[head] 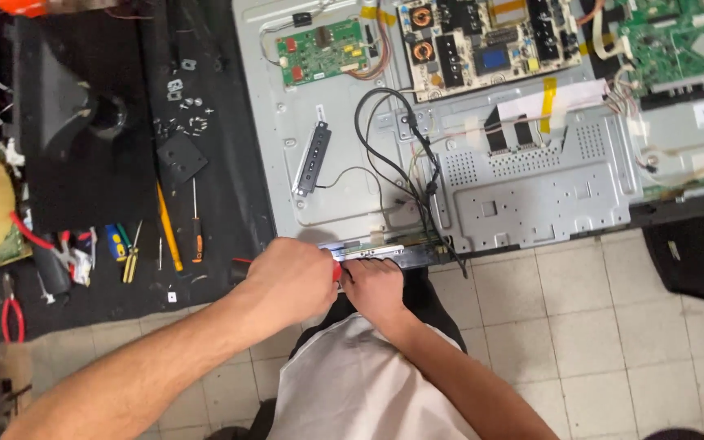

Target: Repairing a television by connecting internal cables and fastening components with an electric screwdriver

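Hands beside black cable.

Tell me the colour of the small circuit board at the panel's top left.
Green, seen in the head view: the small circuit board.

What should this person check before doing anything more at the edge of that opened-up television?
1. Left hand has a firm grip on the red-handled tool: ok, fist closed round it.
2. Right hand steadies the edge strip: ok, fingers rest on it.
3. Tool tip seated properly: cannot tell, hidden by the hands.
4. Black cable clear of the work spot: not ok, it runs down to the edge beside the right hand.
5. Spare screwdrivers within reach: ok, lying on the black mat to the left.
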